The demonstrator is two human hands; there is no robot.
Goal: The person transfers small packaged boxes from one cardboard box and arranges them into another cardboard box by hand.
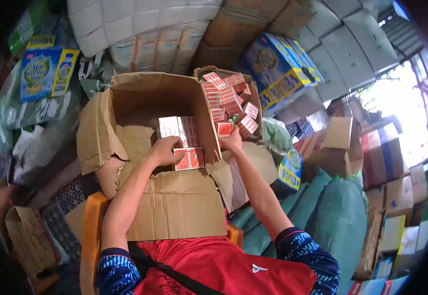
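My left hand [165, 151] reaches into a large open cardboard box [189, 196]. Its curled fingers and thumb are at the left edge of a small red box [188, 159], closed against it; the fingertips are partly hidden. Behind that, a stack of small white-and-red boxes [177, 129] stands against the right inner wall. My right hand [232, 141] grips another small red box [225, 129], its red face turned up. This hand is at the front of a narrower carton [256, 91], where several loose red-and-white boxes [229, 96] lie jumbled.
An orange chair arm [93, 241] is to the left of the large box. Green sacks [339, 216] lie at the right. A blue-and-yellow carton [278, 69] stands behind, with white wrapped packs [140, 24] stacked at the back. Plastic-wrapped goods [42, 113] fill the left.
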